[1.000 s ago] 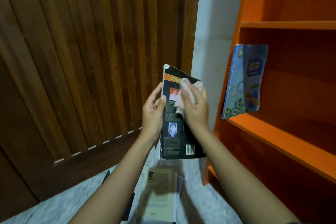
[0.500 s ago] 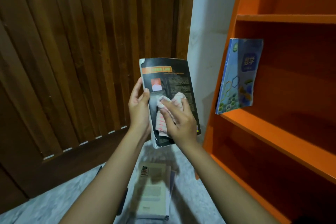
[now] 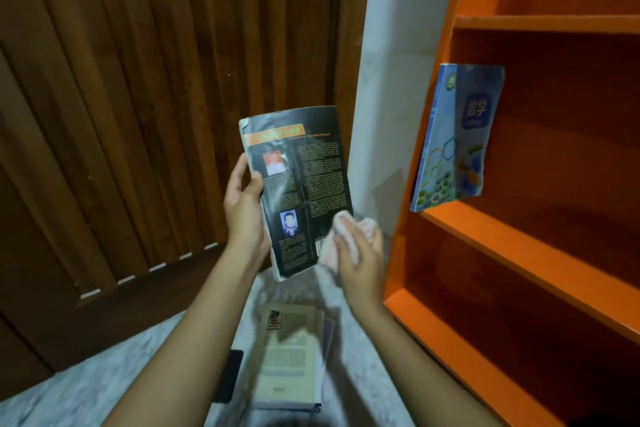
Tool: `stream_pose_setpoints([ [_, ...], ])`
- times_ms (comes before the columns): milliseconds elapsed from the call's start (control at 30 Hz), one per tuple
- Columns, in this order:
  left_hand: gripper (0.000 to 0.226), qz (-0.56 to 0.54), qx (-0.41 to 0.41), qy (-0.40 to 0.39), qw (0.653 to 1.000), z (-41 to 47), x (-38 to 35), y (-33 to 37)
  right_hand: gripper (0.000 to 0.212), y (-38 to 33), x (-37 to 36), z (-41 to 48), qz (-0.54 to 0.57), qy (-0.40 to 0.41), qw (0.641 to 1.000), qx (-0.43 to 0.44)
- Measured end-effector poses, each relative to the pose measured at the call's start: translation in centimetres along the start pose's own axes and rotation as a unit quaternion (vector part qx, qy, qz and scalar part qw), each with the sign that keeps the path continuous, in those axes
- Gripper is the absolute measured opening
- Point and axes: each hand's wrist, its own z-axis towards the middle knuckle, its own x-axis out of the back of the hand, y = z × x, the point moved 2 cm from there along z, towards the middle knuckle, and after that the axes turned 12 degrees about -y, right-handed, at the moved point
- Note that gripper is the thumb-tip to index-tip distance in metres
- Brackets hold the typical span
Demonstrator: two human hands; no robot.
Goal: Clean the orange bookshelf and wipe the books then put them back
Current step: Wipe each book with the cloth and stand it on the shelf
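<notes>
Judging by how things lie, the job is in its middle stretch. The left hand (image 3: 242, 208) grips the black book (image 3: 298, 191) by its long edge, thumb curled onto the back cover and fingers behind. It holds the book upright just to the left of the orange bookshelf (image 3: 519, 253), apart from it. The right hand (image 3: 360, 263) has its fingers closed round a bunched pink cloth (image 3: 341, 236) and presses it to the cover's lower corner, on the side toward the bookshelf. So this book is being wiped and is not yet shelved.

Below the hands, on the floor to the left of the bookshelf's foot, lies a pile of books (image 3: 291, 364) awaiting their turn. It is blurred, so I count at least two, perhaps three. A dark flat object (image 3: 228, 374) lies beside the pile, on the side away from the bookshelf.

Further off, the bookshelf shows three boards in view. Only one blue book (image 3: 457, 139) stands on it, on the middle board, leaning at its left end. That one looks done.

The count: one book in hand, one cloth, one book shelved, one pile left. Whether the boards themselves are already clean I cannot tell.
</notes>
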Motion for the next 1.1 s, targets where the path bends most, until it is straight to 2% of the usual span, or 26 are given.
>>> stream_pose_setpoints([
  [67, 0.037, 0.014, -0.002, -0.031, 0.999, -0.2, 0.2, 0.4, 0.031, -0.3, 1.5, 1.5, 0.018, 0.042, 0.998, -0.037],
  [133, 0.035, 0.021, 0.007, -0.068, 0.997, -0.3, 0.2, 0.5, 0.035, -1.3, 2.9, 2.8, 0.027, 0.055, 0.998, -0.019],
  [200, 0.033, 0.034, 0.013, -0.101, 0.994, -0.3, 0.0, 0.5, 0.037, -2.2, 3.8, 3.8, 0.074, 0.037, 0.997, -0.004],
  [267, 0.035, 0.030, 0.007, -0.122, 0.992, -0.3, -0.4, 0.5, 0.044, -2.3, 4.2, 4.4, 0.139, 0.008, 0.990, -0.025],
  [333, 0.037, 0.014, -0.001, -0.132, 0.991, -0.2, -0.5, 0.5, 0.049, -2.1, 4.5, 4.5, 0.204, -0.010, 0.978, -0.043],
  [433, 0.038, 0.031, -0.005, -0.133, 0.991, 0.1, -0.1, 0.5, 0.043, -1.9, 4.9, 4.2, 0.264, -0.037, 0.962, -0.052],
  [567, 0.043, 0.085, -0.005, -0.123, 0.989, 0.6, 1.1, -0.1, 0.044, -1.8, 4.8, 3.9, 0.303, -0.072, 0.949, -0.056],
  [667, 0.042, 0.151, -0.005, -0.115, 0.982, 0.7, 1.7, -0.5, 0.049, -1.9, 4.5, 3.6, 0.343, -0.061, 0.933, -0.088],
  [767, 0.043, 0.233, -0.004, -0.094, 0.968, 0.9, 2.0, -0.9, 0.053, -2.1, 4.4, 3.6, 0.338, -0.039, 0.934, -0.105],
  [800, 0.043, 0.290, -0.013, -0.082, 0.953, 1.1, 2.0, -0.9, 0.055, -2.3, 4.4, 3.7, 0.331, -0.035, 0.937, -0.103],
  [900, 0.043, 0.467, -0.058, -0.059, 0.880, 1.1, 1.4, -0.6, 0.058, -2.6, 4.4, 3.7, 0.295, -0.028, 0.951, -0.091],
  [1000, 0.040, 0.502, -0.096, -0.085, 0.855, 0.7, -0.2, -0.3, 0.062, -3.1, 4.0, 3.2, 0.215, -0.025, 0.974, -0.062],
  [1100, 0.050, 0.492, -0.026, -0.136, 0.860, 0.2, -1.7, -0.6, 0.058, -3.1, 3.7, 2.6, 0.161, -0.035, 0.985, -0.046],
])
